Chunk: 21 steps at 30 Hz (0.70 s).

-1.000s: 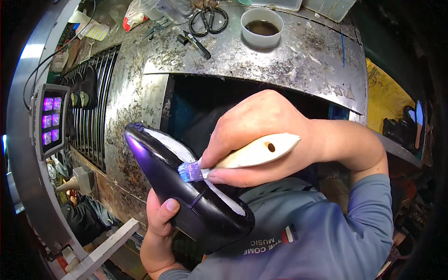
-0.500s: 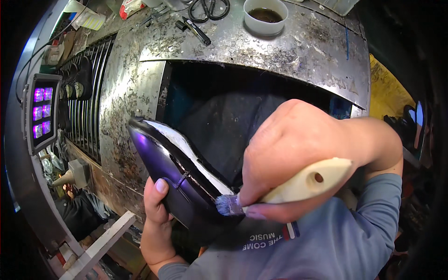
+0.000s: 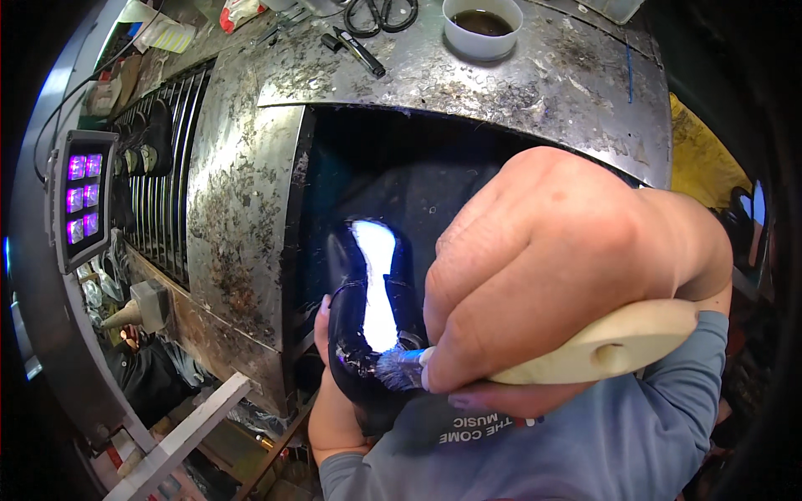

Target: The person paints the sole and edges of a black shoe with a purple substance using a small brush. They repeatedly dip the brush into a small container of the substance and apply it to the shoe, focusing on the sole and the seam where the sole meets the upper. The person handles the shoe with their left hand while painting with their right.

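Observation:
My left hand [image 3: 338, 409] grips a glossy black shoe [image 3: 368, 326] from below, its white insole facing up. My right hand [image 3: 551, 267] is closed around the pale wooden handle of a brush [image 3: 601, 346]. The brush's wet grey bristles [image 3: 399, 369] press on the shoe's near end. My right fist fills the middle of the view and hides part of the shoe.
A stained metal workbench [image 3: 242, 200] surrounds a dark opening. At its back stand a white cup of dark liquid [image 3: 482, 25], black scissors [image 3: 380, 12] and a black pen [image 3: 359, 50]. At the left are a slotted rack [image 3: 159, 209] and a lamp with purple lights [image 3: 83, 196].
The shoe has turned so its sole opening points away from me and sits closer to the camera. My right hand and brush have shifted along the shoe to its near end.

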Motion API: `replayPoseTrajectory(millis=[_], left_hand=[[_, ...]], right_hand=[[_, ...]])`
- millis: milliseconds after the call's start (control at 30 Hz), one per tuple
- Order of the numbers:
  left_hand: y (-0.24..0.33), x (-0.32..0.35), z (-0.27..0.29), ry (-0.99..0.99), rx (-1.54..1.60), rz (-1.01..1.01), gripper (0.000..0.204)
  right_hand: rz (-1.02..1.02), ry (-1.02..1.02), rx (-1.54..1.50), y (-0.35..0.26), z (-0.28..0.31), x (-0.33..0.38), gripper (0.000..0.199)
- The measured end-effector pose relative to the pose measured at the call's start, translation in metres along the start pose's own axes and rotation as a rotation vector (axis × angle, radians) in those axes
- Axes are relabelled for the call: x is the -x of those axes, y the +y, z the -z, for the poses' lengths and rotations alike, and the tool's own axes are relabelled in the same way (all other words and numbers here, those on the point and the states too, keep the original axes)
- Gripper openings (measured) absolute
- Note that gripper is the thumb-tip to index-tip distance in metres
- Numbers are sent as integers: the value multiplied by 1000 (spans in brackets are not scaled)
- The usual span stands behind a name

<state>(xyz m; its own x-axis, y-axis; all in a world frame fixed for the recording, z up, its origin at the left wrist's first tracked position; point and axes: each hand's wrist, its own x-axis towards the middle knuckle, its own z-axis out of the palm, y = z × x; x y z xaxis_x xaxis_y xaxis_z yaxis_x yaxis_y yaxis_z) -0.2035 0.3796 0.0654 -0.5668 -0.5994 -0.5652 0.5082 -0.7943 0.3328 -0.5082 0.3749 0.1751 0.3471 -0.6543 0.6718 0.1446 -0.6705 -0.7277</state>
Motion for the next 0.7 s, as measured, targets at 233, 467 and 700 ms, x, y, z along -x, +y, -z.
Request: replayPoseTrajectory(millis=[233, 467, 700], left_hand=[[-21, -21, 8, 10, 116, 27, 76], [-35, -33, 18, 33, 166, 40, 76], [-44, -37, 28, 55, 166, 82, 77]], right_hand=[[82, 100, -127, 7, -11, -16, 8], [47, 17, -309, 22, -14, -25, 6], [18, -83, -377, 37, -13, -27, 9]])
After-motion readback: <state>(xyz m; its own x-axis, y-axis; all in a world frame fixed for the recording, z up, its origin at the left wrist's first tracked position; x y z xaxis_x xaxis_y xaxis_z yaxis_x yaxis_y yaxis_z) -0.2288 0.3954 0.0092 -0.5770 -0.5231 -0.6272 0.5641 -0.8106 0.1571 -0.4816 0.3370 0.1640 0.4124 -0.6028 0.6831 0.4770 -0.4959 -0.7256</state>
